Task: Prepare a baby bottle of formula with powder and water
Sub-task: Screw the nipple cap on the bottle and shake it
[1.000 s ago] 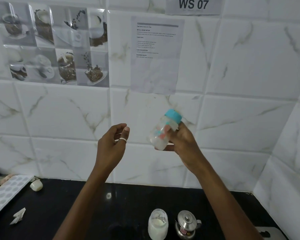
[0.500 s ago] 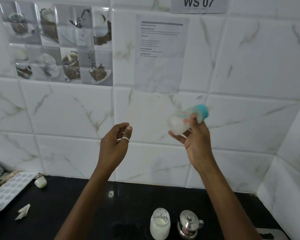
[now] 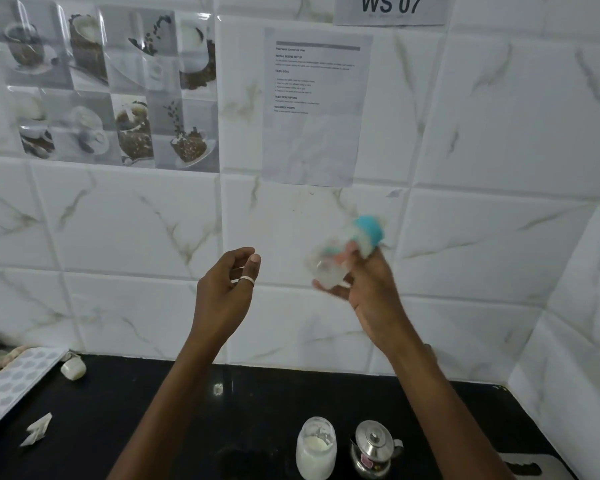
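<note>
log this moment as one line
phase: mixing | right hand: grips capped baby bottle, tilted, motion-blurred | left hand: raised, holds nothing | counter: powder jar, steel kettle

Station tag: you read "WS 07" in big dark letters on the grey sign (image 3: pixel 390 8) at the top of the tiled wall (image 3: pixel 499 133); the fine line under it is too small.
Headings: on the printed sheet (image 3: pixel 314 109) below it you get "INITIAL SCENE SETUP", "TASK GOAL", "TASK DESCRIPTION", "REQUIRED PROPS".
Small print: the sheet's title line and body text are not legible to you.
Sticker: pink sticker (image 3: pixel 367 463) on the steel kettle (image 3: pixel 374 448), unreadable.
Markings: coloured print on the baby bottle (image 3: pixel 343 258), blurred, unreadable.
</note>
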Demonstrator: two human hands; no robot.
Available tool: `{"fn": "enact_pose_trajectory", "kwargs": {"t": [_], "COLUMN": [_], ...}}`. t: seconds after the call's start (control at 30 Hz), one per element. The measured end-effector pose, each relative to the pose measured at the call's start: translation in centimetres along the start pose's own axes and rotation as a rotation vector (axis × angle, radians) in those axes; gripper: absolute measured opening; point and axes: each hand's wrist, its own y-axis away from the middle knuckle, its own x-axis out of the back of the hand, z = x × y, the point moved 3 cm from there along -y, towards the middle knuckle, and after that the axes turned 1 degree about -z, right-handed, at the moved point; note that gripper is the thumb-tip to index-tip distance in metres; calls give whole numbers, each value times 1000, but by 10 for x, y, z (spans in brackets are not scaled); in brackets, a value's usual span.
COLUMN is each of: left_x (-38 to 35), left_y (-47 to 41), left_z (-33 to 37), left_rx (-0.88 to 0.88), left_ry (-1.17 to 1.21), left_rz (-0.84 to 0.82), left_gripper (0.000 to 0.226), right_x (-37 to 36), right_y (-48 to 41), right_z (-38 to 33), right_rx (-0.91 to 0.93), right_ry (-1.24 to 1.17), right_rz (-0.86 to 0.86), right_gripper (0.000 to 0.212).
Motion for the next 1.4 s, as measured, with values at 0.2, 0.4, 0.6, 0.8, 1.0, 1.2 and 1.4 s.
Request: {"fn": "enact_pose_trajectory", "kwargs": {"t": [0.2,0.4,0.6,0.8,1.0,1.2,1.4], "left_x": [0,1,1,0,-6,-6,-11], "left_y": [2,2,3,2,3,3,4], "left_z": [1,-1,-2,-4,-2,-4,-4], "left_rx": [-2,3,4,11,1,4,4], "left_ry": [18,0,-2,-12,-12,-5,-3], "left_rz": [-9,0,-5,4,-12,-16,-26], "left_gripper": [32,32,33,33,32,33,31], "right_x": [8,-3,12,12,15,16,11], "right_y": [-3,0,-3,-1,0,-2,-1], "right_z": [-1,6,1,13,16,10,10], "right_rx": [3,-36,-8,-79,-89,-40,-29], "right_ry": [-156,-8,-244,-70,-27,187,248], "right_rz": [45,15,80,20,-33,-3,-21], "right_gripper": [51,47,56,76,95,63,49]}}
